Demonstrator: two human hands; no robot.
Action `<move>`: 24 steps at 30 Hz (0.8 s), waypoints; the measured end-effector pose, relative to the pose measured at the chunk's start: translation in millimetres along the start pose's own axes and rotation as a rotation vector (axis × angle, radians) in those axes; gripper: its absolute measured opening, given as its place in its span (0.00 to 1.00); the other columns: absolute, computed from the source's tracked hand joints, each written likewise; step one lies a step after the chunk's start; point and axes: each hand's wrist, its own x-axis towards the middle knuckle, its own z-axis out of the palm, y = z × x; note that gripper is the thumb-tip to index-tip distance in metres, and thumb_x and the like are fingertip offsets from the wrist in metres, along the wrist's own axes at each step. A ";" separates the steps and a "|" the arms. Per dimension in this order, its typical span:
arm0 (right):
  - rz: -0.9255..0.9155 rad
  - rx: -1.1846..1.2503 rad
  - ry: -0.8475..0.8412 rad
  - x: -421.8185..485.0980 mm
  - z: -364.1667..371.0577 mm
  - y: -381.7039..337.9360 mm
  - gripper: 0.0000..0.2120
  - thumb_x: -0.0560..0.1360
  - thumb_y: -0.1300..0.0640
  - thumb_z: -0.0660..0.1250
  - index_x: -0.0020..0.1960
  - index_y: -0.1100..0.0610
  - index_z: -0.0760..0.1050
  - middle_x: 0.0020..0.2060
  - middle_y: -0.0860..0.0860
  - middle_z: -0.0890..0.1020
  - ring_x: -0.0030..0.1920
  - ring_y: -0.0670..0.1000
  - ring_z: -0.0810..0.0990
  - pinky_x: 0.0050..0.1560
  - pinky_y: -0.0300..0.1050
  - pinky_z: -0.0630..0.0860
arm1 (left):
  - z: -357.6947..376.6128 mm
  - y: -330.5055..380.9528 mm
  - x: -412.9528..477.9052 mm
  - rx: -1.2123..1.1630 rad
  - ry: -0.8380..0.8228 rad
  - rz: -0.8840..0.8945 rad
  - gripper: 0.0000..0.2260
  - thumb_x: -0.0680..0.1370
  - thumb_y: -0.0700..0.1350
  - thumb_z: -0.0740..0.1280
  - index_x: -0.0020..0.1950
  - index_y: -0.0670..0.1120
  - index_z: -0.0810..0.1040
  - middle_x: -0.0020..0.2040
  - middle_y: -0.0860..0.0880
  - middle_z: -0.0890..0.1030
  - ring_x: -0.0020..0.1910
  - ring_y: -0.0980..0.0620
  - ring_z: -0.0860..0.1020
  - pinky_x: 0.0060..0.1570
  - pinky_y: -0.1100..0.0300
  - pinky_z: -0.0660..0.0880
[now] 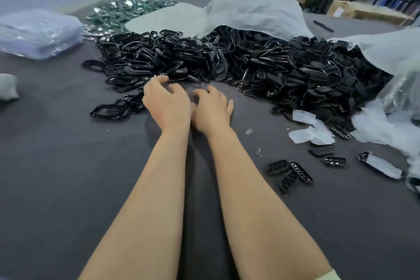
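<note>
1. Black plastic parts point(204, 59) lie heaped across the far side of the table point(68, 177), partly under a white sheet point(250, 7).
2. The left hand point(167, 104) is at the heap's near edge, fingers loosely curled and holding nothing. The right hand point(212, 110) lies just beside it, likewise empty (fingertips bent down).
3. The parts look light, stiff and glossy, so they are likely slippery, and their open loops probably snag one another.
4. A pinch on one rim at the heap's edge seems best, lifting a single piece free.
</note>
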 end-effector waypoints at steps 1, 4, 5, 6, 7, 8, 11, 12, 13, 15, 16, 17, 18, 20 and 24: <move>0.016 -0.007 0.047 1.4 0.9 0.7 0.18 0.80 0.54 0.58 0.70 0.50 0.68 0.74 0.52 0.62 0.74 0.56 0.58 0.74 0.58 0.47 | -1.8 -1.8 0.9 0.095 0.022 0.066 0.13 0.78 0.38 0.59 0.61 0.41 0.75 0.63 0.44 0.75 0.65 0.45 0.70 0.59 0.65 0.60; 0.063 0.050 0.161 3.4 0.3 4.9 0.15 0.78 0.58 0.58 0.64 0.52 0.74 0.66 0.53 0.70 0.67 0.55 0.67 0.70 0.50 0.58 | -0.2 -9.9 6.8 0.475 -0.089 0.103 0.16 0.78 0.41 0.58 0.66 0.43 0.74 0.71 0.45 0.70 0.75 0.43 0.58 0.74 0.46 0.48; 0.072 0.080 0.176 2.9 -0.3 6.1 0.15 0.78 0.59 0.58 0.63 0.52 0.74 0.64 0.53 0.71 0.65 0.55 0.68 0.69 0.49 0.60 | 0.9 -11.6 7.5 0.586 -0.160 0.080 0.17 0.79 0.42 0.58 0.67 0.43 0.73 0.74 0.46 0.66 0.77 0.42 0.52 0.74 0.42 0.43; 0.076 0.098 0.183 2.3 -0.6 7.1 0.15 0.78 0.60 0.58 0.62 0.52 0.74 0.64 0.53 0.71 0.64 0.55 0.68 0.68 0.48 0.61 | 2.1 -13.1 7.2 0.671 -0.221 0.070 0.17 0.79 0.43 0.58 0.67 0.43 0.72 0.76 0.45 0.63 0.77 0.41 0.48 0.73 0.39 0.40; 0.076 0.108 0.186 1.9 -0.7 7.4 0.16 0.77 0.61 0.58 0.63 0.53 0.74 0.63 0.54 0.72 0.64 0.56 0.69 0.67 0.48 0.61 | 3.5 -14.4 6.3 0.729 -0.260 0.077 0.17 0.79 0.43 0.58 0.67 0.43 0.72 0.76 0.44 0.61 0.77 0.40 0.46 0.72 0.37 0.38; 0.077 0.118 0.190 1.7 -0.9 7.4 0.16 0.77 0.61 0.58 0.64 0.53 0.73 0.64 0.54 0.72 0.64 0.56 0.69 0.66 0.48 0.62 | 5.0 -15.3 4.5 0.762 -0.279 0.097 0.17 0.79 0.43 0.58 0.66 0.43 0.73 0.76 0.44 0.62 0.77 0.39 0.46 0.72 0.37 0.38; 0.099 0.171 0.204 1.2 -3.4 8.0 0.18 0.78 0.60 0.58 0.67 0.56 0.69 0.64 0.56 0.72 0.64 0.57 0.68 0.64 0.48 0.63 | 10.3 -14.3 -2.3 0.798 -0.296 0.170 0.15 0.79 0.43 0.58 0.64 0.43 0.74 0.73 0.43 0.66 0.77 0.39 0.48 0.72 0.36 0.38; 0.106 0.190 0.211 0.6 -4.9 9.2 0.18 0.78 0.61 0.58 0.67 0.56 0.69 0.64 0.56 0.72 0.64 0.58 0.69 0.63 0.48 0.64 | 12.3 -13.2 -4.6 0.802 -0.301 0.189 0.15 0.79 0.42 0.59 0.64 0.44 0.73 0.72 0.43 0.67 0.77 0.40 0.50 0.72 0.37 0.39; 0.113 0.211 0.221 0.0 -6.6 10.7 0.17 0.78 0.61 0.58 0.66 0.57 0.70 0.63 0.56 0.73 0.63 0.58 0.70 0.62 0.49 0.65 | 14.5 -11.7 -6.7 0.803 -0.307 0.206 0.14 0.79 0.42 0.59 0.65 0.45 0.73 0.71 0.42 0.68 0.76 0.41 0.51 0.72 0.37 0.39; 0.130 0.268 0.249 -1.8 -10.9 13.8 0.15 0.78 0.61 0.58 0.64 0.58 0.72 0.61 0.57 0.74 0.62 0.58 0.71 0.61 0.49 0.67 | 18.4 -8.7 -10.8 0.803 -0.326 0.231 0.14 0.79 0.43 0.61 0.66 0.46 0.71 0.69 0.42 0.70 0.75 0.41 0.55 0.73 0.38 0.41; 0.141 0.298 0.268 -2.8 -13.5 15.4 0.14 0.78 0.61 0.58 0.62 0.59 0.73 0.61 0.56 0.75 0.62 0.57 0.71 0.61 0.49 0.67 | 19.8 -7.2 -12.8 0.803 -0.336 0.238 0.15 0.79 0.44 0.61 0.66 0.46 0.71 0.68 0.42 0.71 0.74 0.41 0.56 0.73 0.39 0.43; 0.149 0.324 0.288 -2.8 -15.6 16.9 0.13 0.78 0.60 0.58 0.61 0.59 0.73 0.60 0.56 0.75 0.62 0.57 0.71 0.60 0.49 0.67 | 20.9 -6.2 -13.9 0.803 -0.343 0.243 0.15 0.79 0.46 0.62 0.65 0.46 0.71 0.67 0.42 0.72 0.73 0.41 0.58 0.73 0.40 0.45; 0.154 0.343 0.308 -2.8 -18.0 19.1 0.12 0.78 0.61 0.58 0.60 0.59 0.74 0.59 0.56 0.76 0.61 0.57 0.72 0.60 0.48 0.68 | 21.9 -5.1 -14.8 0.805 -0.347 0.249 0.16 0.79 0.49 0.63 0.65 0.46 0.71 0.66 0.42 0.72 0.72 0.41 0.60 0.73 0.41 0.47; 0.159 0.370 0.335 -2.8 -22.5 25.5 0.12 0.77 0.63 0.58 0.58 0.59 0.75 0.57 0.56 0.77 0.59 0.56 0.73 0.54 0.45 0.67 | 22.9 -3.4 -14.9 0.822 -0.350 0.256 0.18 0.78 0.53 0.64 0.64 0.47 0.71 0.65 0.42 0.73 0.70 0.40 0.62 0.71 0.43 0.51; 0.170 0.425 0.325 -5.2 -29.0 38.4 0.15 0.75 0.68 0.57 0.55 0.57 0.77 0.54 0.52 0.79 0.55 0.52 0.75 0.41 0.35 0.61 | 18.0 -6.0 -10.4 0.846 -0.325 0.198 0.17 0.77 0.56 0.64 0.63 0.49 0.74 0.68 0.42 0.71 0.72 0.38 0.59 0.72 0.39 0.47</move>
